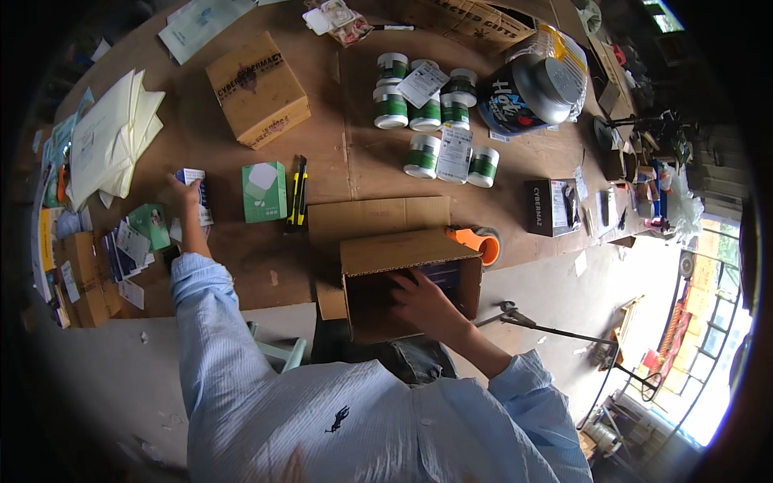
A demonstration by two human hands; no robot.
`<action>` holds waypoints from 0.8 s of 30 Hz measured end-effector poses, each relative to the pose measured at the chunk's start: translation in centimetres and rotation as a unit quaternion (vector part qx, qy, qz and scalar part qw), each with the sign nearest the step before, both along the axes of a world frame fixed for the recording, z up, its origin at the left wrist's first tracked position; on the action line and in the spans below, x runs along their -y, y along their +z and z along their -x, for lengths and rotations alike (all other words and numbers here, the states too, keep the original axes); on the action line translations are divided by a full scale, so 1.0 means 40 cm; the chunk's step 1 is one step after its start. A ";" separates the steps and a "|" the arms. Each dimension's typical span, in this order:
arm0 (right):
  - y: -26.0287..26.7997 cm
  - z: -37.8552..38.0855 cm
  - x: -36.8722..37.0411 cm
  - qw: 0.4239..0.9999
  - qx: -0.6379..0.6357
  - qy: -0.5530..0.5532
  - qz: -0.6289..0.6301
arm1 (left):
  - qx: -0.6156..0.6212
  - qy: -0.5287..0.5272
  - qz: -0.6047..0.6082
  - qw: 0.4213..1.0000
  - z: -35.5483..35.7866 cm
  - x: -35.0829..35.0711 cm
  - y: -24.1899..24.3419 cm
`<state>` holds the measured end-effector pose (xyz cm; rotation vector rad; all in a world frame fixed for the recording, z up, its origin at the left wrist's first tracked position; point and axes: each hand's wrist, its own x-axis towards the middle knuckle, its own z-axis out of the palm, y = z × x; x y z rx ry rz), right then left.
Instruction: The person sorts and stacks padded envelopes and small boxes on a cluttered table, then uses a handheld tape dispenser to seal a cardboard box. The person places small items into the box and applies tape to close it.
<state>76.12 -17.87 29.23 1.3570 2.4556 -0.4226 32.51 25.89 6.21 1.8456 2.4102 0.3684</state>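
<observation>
My left hand (186,192) reaches to the left side of the table and lies on a small blue-and-white box (204,194). Whether the fingers close around it is unclear. An open cardboard box (404,250) rests at the table's front edge, its mouth facing me. My right hand (432,305) is inside that mouth, its fingertips lost in shadow. Dark blue packaging (444,275) shows within, beside those fingers. Behind the box's right corner sits an orange tape dispenser (477,239). A yellow-and-black utility knife (298,193) and a green carton (264,192) lie between my hands.
A taped cardboard box (258,90), several white-and-green tubs (423,156) and a large dark jar (525,96) stand farther back. Pale mailer envelopes (109,139) are piled at left. A black box (551,207) stands at right. A metal rod stand (555,331) is beside the table.
</observation>
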 end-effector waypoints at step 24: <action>-0.049 -0.093 0.017 0.999 0.016 0.030 -0.018 | 0.251 -0.633 0.009 0.732 -0.588 0.873 0.605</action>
